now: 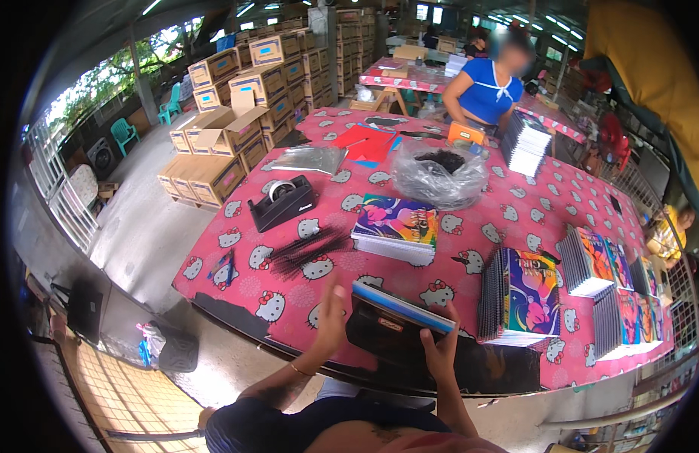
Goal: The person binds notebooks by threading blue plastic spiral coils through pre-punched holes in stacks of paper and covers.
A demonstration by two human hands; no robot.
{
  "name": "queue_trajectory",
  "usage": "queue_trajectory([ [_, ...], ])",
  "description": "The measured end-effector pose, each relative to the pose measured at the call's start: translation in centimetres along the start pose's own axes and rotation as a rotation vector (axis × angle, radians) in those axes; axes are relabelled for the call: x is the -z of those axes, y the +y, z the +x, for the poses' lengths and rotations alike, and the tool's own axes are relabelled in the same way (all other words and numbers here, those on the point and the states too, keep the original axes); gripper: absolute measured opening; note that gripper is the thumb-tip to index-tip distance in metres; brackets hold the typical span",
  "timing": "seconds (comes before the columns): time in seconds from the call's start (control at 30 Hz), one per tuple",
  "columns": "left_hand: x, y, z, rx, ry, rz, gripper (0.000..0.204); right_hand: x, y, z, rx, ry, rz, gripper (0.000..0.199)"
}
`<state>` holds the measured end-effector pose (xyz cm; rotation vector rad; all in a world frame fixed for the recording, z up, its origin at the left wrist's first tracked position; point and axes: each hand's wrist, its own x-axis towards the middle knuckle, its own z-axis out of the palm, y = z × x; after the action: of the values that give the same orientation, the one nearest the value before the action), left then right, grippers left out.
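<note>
A stack of notebooks (383, 321) with a dark back cover and a thin blue-and-white edge stands tilted at the near table edge. My right hand (441, 349) grips its right side, thumb across the dark face. My left hand (331, 321) is beside the left side, fingers stretched out and apart from it. Just beyond lie loose black binding coils (308, 253). A stack of colourful notebooks (395, 226) sits farther ahead, and a black tape dispenser (283, 204) stands to the left.
The table wears a pink patterned cover (448, 283). Bound notebooks (519, 298) stand at right. A clear plastic bag (440, 177) holds black coils. Red sheets (364, 141) lie at the far side, where a person in a blue top (481, 90) stands. Cartons (214, 177) are stacked left.
</note>
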<state>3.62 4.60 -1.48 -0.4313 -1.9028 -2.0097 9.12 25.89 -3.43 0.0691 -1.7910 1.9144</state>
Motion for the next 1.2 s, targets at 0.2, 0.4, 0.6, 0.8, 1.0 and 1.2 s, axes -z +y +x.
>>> queue_trajectory([
  [0.2,7.2,-4.5,6.5,0.090,-0.161,0.863,0.036,3.0,1.4,1.9,-0.061,-0.132,-0.147,0.052],
  [0.4,12.4,-12.3,12.5,-0.345,-0.079,1.280,0.031,3.1,1.8,1.6,-0.030,-0.112,-0.134,0.052],
  [0.6,10.9,-8.7,12.2,-0.362,-0.154,1.299,0.018,3.5,-0.7,3.0,0.068,-0.098,-0.064,0.059],
  [0.8,9.2,-6.7,8.9,-0.251,-0.256,1.264,0.015,0.0,-9.0,4.4,0.545,-0.179,-0.668,0.049],
  [1.0,4.7,0.9,6.9,-0.151,-0.196,0.542,0.020,-7.8,-6.6,6.7,0.534,-0.433,-0.844,0.026],
  [1.2,4.1,3.0,4.3,-0.389,-0.115,0.574,0.020,-8.2,-4.9,7.4,0.525,-0.418,-0.889,0.013],
])
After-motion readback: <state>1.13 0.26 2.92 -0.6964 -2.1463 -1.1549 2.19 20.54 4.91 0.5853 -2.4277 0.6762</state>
